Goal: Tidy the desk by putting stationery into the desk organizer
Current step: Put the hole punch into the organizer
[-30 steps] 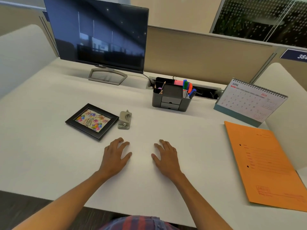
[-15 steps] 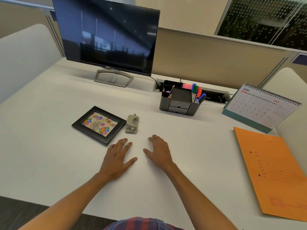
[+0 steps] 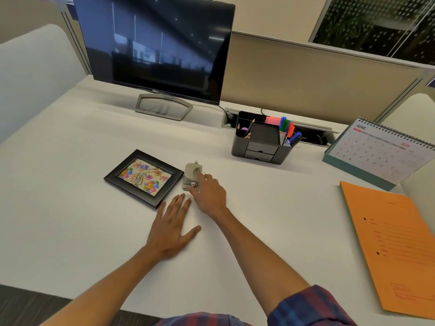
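Note:
A small grey hole punch (image 3: pixel 191 172) rests on the white desk beside a black picture frame (image 3: pixel 113 178). My right hand (image 3: pixel 209 194) has its thumb and fingers closed on the punch's near end and right side. My left hand (image 3: pixel 170 229) lies flat on the desk just in front of the frame, fingers apart and holding nothing. The dark grey desk organizer (image 3: pixel 259 149) stands behind and to the right of the punch. It holds pencils (image 3: pixel 249 128), pink sticky notes (image 3: pixel 271 120) and several markers (image 3: pixel 286 130), and its middle tray looks bare.
A monitor (image 3: pixel 153 48) stands at the back left. A desk calendar (image 3: pixel 376 151) sits to the right of the organizer. An orange folder (image 3: pixel 395 243) lies along the right side. A cable slot runs behind the organizer.
My right hand has moved forward and left from the bare desk onto the hole punch. My left hand has stayed flat. The camera has shifted closer and left.

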Tool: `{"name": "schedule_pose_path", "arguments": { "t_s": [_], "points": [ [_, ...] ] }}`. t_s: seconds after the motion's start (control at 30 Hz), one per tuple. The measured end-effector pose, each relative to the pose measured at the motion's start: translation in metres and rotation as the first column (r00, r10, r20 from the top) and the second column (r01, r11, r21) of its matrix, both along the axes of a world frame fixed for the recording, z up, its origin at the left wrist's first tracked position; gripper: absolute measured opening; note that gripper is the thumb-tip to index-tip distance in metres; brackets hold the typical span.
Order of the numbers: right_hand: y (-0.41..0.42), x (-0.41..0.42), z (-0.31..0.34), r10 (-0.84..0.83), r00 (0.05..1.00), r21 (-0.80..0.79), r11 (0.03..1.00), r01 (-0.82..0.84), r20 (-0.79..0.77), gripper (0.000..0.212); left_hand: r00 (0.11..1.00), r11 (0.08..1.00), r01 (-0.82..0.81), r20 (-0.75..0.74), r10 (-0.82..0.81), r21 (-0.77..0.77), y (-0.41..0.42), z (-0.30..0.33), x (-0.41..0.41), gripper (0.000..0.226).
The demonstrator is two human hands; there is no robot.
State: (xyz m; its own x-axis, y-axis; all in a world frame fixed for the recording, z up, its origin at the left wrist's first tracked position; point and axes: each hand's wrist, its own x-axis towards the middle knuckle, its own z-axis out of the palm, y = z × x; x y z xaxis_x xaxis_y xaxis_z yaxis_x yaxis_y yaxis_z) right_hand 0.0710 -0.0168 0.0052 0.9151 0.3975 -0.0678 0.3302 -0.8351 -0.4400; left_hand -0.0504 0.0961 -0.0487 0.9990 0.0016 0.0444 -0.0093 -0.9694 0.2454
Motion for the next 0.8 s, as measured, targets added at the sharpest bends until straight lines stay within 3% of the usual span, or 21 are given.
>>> {"name": "schedule_pose_path", "arguments": {
  "t_s": [0.3,0.6,0.67,0.8],
  "points": [
    [0.007,0.013,-0.001,-0.074,0.997,0.074,0.994,0.076,-0.030,0.035,1.000,1.000,-0.002,0.001,0.002,-0.005,0.001,-0.001,0.001,0.081],
    [-0.019,0.007,-0.008,-0.128,0.983,0.211,0.965,0.155,-0.134,0.033,1.000,1.000,-0.004,-0.005,0.004,-0.016,0.002,-0.003,0.001,0.083],
    [-0.024,0.006,-0.011,-0.166,0.961,0.349,0.907,0.238,-0.223,0.029,1.000,1.000,-0.005,0.003,0.005,-0.020,0.002,-0.003,0.001,0.082],
    [-0.031,0.009,-0.004,-0.252,0.894,0.601,0.668,0.438,-0.371,0.017,1.000,1.000,-0.005,-0.001,0.005,-0.026,0.002,-0.002,0.001,0.082]
  ]
}}
